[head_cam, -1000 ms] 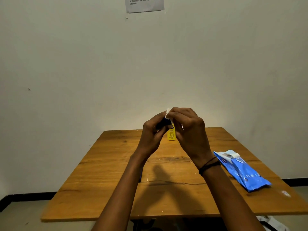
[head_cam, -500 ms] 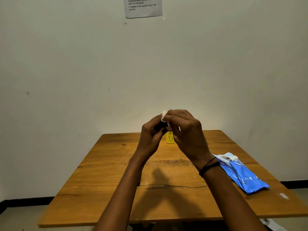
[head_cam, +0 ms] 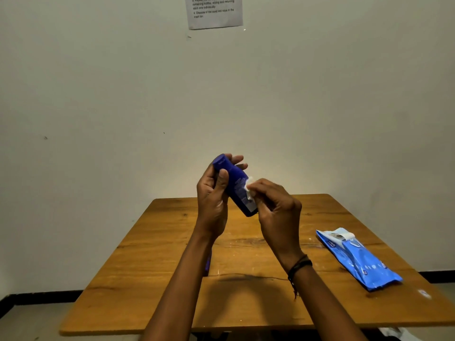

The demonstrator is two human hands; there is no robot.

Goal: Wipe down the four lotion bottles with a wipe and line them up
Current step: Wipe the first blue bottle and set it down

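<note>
Above the wooden table (head_cam: pixel 172 286), the left hand (head_cam: pixel 212 200) grips a tilted dark-blue lotion bottle (head_cam: pixel 235 184), cap uppermost. The right hand (head_cam: pixel 277 207) pinches a white wipe (head_cam: pixel 249 189), apparently touching the bottle's side. A blue wipes pack (head_cam: pixel 362 262) lies at right.

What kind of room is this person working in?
Likely a plain testing or work room: a wooden table against a blank wall, a printed instruction sheet taped above, and a wipes pack.
</note>
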